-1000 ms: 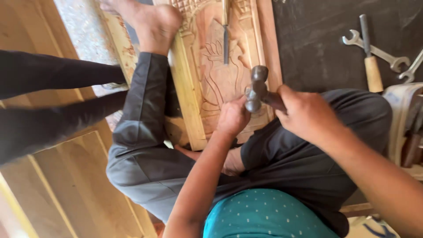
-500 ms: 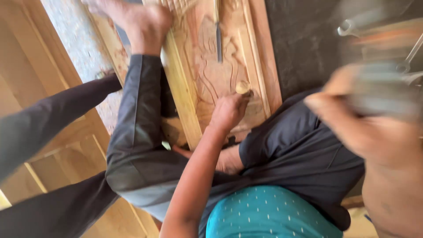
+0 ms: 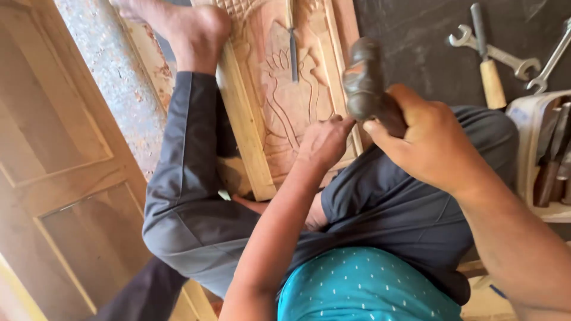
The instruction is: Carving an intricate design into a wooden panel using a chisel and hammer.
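Note:
A carved wooden panel (image 3: 285, 101) with a flower relief lies on the floor in front of me, braced by my bare foot (image 3: 193, 30). My left hand (image 3: 324, 142) is closed around a chisel whose blade is hidden under the fingers, set on the panel's lower right carving. My right hand (image 3: 425, 139) grips a dark mallet (image 3: 364, 77), its head just above and right of my left hand. A second chisel (image 3: 292, 44) lies loose on the panel near the top.
Two spanners (image 3: 505, 56) and a wooden-handled tool (image 3: 491, 80) lie on the dark floor at upper right. A pale tray (image 3: 544, 154) holding several chisels stands at the right edge. A panelled wooden door (image 3: 65, 160) lies flat on the left.
My right hand swung out to the right with the mallet, then came back down to just above my left hand. The view has shifted closer. A dark-clad leg at left has left the view.

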